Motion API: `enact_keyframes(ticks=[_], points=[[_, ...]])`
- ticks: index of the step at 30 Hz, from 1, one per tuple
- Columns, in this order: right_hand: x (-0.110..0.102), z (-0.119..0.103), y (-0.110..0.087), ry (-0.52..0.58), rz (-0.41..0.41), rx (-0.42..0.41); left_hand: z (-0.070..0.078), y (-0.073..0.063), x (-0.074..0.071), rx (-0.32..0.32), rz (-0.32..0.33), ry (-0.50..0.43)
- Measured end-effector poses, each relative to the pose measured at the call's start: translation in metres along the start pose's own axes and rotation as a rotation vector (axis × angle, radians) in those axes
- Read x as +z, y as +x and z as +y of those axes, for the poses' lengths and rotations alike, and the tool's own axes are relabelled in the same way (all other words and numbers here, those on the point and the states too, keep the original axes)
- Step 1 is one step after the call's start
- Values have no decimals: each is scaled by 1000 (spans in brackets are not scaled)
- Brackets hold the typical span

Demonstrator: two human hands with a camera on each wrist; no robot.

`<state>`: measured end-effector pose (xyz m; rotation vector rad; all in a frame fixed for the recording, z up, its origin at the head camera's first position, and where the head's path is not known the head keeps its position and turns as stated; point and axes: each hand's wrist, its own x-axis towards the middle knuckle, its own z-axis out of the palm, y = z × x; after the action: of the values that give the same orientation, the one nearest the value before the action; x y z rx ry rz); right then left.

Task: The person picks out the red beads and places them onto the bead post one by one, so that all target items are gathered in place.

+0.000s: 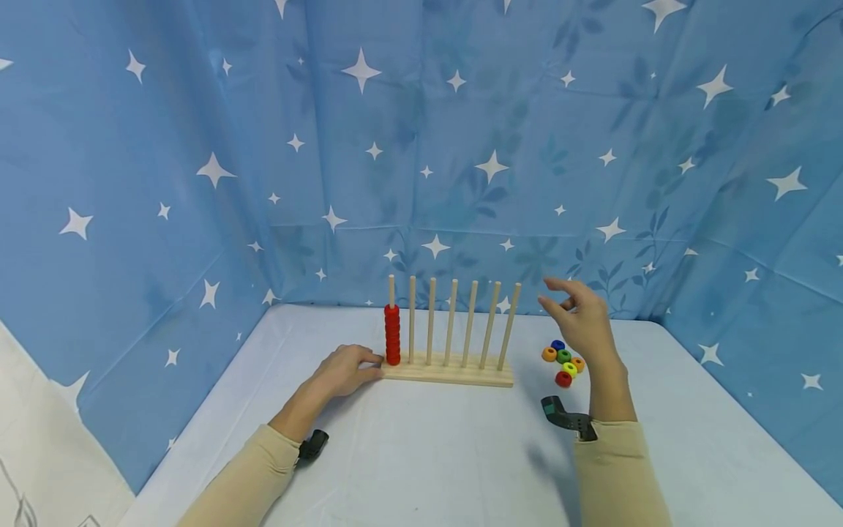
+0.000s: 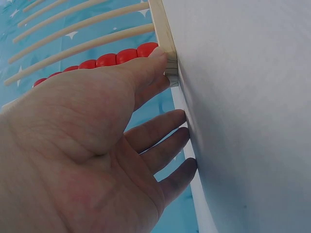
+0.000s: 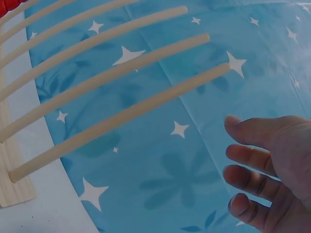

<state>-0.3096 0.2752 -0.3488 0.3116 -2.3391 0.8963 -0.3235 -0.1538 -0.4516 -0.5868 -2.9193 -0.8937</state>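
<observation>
A wooden peg rack [image 1: 448, 373] stands on the table with several upright pegs. Red beads [image 1: 392, 335] are stacked on its leftmost peg, and the top of that peg shows bare. At the left end of the base, my left hand [image 1: 345, 369] pinches the wood between thumb [image 2: 146, 65] and index finger; its other fingers reach past the end. My right hand [image 1: 582, 322] is raised in the air to the right of the rack, fingers loosely bent and apart, holding nothing. Loose beads [image 1: 564, 356] in blue, green, orange, yellow and red lie on the table below it.
A white cloth covers the table [image 1: 421, 454]. Blue curtains [image 1: 421, 183] with white stars hang behind it and on both sides. Dark wrist mounts [image 1: 569, 419] sit at both of my sleeves.
</observation>
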Motion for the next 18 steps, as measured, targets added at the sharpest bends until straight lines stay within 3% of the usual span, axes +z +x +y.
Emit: enact_keyframes(ticks=[18], points=[[-5,25,-3,-41,-206,142,2,0,-1,-18,-3,5]])
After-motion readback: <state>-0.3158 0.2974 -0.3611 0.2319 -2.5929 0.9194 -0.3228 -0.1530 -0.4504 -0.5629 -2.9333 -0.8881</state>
